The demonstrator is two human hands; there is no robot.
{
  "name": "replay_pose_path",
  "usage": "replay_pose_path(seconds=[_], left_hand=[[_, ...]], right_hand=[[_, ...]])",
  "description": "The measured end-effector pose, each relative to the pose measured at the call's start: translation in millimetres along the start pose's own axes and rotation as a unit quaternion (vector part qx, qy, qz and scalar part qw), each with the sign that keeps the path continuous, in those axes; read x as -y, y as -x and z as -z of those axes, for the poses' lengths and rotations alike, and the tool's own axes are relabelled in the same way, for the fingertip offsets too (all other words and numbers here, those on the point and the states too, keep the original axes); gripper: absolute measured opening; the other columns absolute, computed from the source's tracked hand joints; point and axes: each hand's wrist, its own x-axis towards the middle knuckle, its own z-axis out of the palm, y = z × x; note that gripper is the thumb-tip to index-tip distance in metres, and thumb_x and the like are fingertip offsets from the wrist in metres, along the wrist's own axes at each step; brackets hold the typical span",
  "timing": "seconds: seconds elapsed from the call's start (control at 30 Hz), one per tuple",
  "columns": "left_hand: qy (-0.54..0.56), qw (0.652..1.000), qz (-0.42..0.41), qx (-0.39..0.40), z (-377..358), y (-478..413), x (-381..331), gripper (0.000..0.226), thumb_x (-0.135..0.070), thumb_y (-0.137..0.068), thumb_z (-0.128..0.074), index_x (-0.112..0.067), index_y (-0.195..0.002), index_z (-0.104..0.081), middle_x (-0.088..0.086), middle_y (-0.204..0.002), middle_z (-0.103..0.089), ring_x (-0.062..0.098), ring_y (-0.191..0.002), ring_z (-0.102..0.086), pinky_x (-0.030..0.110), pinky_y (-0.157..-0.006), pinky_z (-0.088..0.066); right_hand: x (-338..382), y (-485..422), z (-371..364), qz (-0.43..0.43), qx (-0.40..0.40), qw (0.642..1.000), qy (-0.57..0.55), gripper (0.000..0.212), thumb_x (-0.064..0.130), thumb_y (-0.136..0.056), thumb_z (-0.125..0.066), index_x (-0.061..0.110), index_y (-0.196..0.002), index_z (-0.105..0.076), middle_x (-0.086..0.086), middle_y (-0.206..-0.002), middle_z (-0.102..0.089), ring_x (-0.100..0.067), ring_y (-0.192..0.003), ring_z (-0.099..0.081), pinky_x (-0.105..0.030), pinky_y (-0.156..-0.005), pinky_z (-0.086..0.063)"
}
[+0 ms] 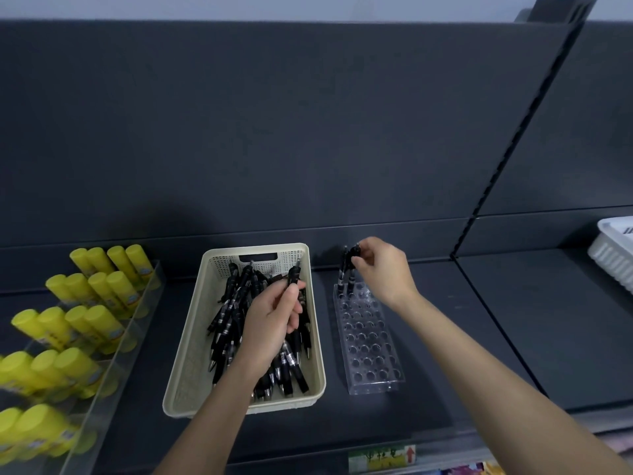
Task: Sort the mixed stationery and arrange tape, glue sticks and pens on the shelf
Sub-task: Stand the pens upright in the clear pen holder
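While the left hand (274, 320) grips one black pen (294, 274) over the one cream basket (191, 337) of pens too tangled to count, the right hand (383, 269) pinches one of two pens (343, 269) standing at the back of the clear holder (373, 351).

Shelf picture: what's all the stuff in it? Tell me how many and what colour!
Shelf: one, dark grey, under everything.
Glue sticks: many, yellow, in rows at the left.
Clear tray: one, see-through, holding the glue sticks.
Basket: one, cream, in the middle.
Loose pens: a heap, black, in the basket.
Pen holder: one, clear with round holes, right of the basket.
Standing pens: two or three, black, in the holder's back row.
White tray: one, white, far right edge.
Label: one, green with a red arrow, front edge.
Left hand: grips a black pen over the basket.
Right hand: pinches a standing pen's top.
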Motion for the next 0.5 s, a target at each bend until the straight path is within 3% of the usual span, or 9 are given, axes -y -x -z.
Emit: replay_pose_path(seconds=[0.27, 0.43, 0.5], left_hand=[[-0.052, 0.999, 0.007, 0.008, -1.4, 0.4, 1.8, 0.025, -0.014, -0.100, -0.043, -0.023, -0.102, -0.066, -0.005, -0.072, -0.059, 0.004, -0.060, -0.054, 0.021, -0.060, -0.046], [-0.056, 0.998, -0.016, 0.021, -1.7, 1.8, -0.2, 0.025, -0.014, -0.100, -0.042, -0.023, -0.100, -0.065, -0.004, -0.073, -0.060, 0.006, -0.062, -0.056, 0.021, -0.061, -0.047], [-0.055, 0.998, -0.026, 0.034, -5.2, 0.8, -2.6, 0.025, -0.013, -0.100, -0.041, -0.022, -0.098, -0.064, -0.003, -0.073, -0.060, 0.005, -0.061, -0.055, 0.021, -0.060, -0.046]], right_hand=[[-3.4, 1.2, -4.6, -0.011, 0.003, 1.000, 0.000, 0.019, 0.013, -0.091, -0.059, 0.007, -0.109, -0.061, -0.004, -0.096, -0.067, -0.018, -0.090, -0.062, -0.023, -0.078, -0.046], [3.8, 22.3, 3.6, -0.018, -0.068, 0.996, -0.056, 0.014, 0.012, -0.087, -0.064, 0.012, -0.101, -0.064, -0.001, -0.094, -0.064, -0.012, -0.082, -0.059, -0.020, -0.077, -0.046], [14.4, 32.2, 4.7, -0.011, -0.022, 0.994, -0.103, 0.011, 0.015, -0.085, -0.067, 0.016, -0.096, -0.066, 0.001, -0.085, -0.065, -0.010, -0.076, -0.059, -0.019, -0.073, -0.047]])
